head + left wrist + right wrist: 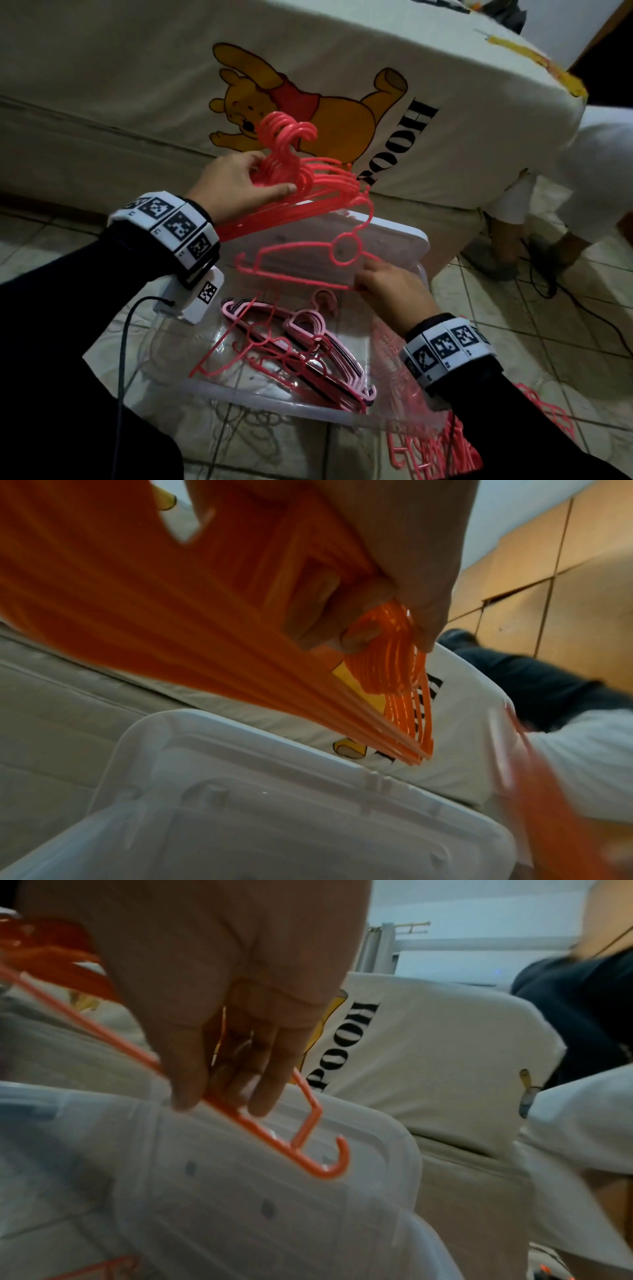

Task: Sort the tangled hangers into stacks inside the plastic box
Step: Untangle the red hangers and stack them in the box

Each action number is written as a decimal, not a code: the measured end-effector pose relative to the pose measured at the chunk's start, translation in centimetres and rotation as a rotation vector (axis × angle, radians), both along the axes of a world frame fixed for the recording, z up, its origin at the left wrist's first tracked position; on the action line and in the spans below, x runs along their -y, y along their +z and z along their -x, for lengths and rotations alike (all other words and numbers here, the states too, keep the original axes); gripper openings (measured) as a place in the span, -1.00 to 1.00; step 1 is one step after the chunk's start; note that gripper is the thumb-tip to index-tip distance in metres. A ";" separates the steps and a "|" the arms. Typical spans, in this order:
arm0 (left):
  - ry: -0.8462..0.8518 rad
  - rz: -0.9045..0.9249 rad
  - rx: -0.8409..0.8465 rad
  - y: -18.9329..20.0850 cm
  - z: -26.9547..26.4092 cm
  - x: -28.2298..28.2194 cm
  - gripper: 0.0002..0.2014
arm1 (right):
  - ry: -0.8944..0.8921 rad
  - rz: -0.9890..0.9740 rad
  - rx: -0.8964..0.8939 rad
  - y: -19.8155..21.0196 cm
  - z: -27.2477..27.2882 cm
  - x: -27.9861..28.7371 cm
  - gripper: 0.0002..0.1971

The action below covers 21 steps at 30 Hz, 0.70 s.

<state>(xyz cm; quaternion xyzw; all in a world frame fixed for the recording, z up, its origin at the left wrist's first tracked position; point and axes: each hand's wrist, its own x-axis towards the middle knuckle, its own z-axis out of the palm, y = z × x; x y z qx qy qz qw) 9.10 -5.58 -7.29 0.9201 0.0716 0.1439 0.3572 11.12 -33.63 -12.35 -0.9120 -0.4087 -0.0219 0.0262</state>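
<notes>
My left hand grips the bundle of coral plastic hangers above the clear plastic box; my right hand pinches one coral hanger, which I should slide in with hooks aligned. Inside the box lies a pale pink hanger stack, with seemingly loose coral ones.

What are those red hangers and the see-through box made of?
The red hangers look like thin moulded plastic, smooth and slightly glossy, with slim uniform bars. The box seems to be clear plastic, since floor tiles show through its wall. Its lid looks like milky, frosted plastic.
</notes>
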 end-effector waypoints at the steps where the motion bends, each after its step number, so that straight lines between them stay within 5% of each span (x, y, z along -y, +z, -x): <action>1: -0.005 0.000 -0.003 0.0 0.1 0.1 -0.62 | -0.018 -0.038 0.032 0.2 -0.1 0.0 -0.88; 10: 0.059 0.031 0.063 -0.3 -0.1 0.7 -0.46 | -0.205 -0.678 -0.107 0.1 -1.2 -0.6 -0.93; 15: 0.062 0.048 -0.004 -0.7 -0.2 1.7 -0.32 | -0.270 -1.179 -0.747 0.0 -0.7 -2.3 -0.78; 21: 0.111 -0.013 -0.039 -0.8 -0.2 2.1 -0.09 | -0.331 -1.449 -0.788 1.1 -1.3 -2.6 -0.75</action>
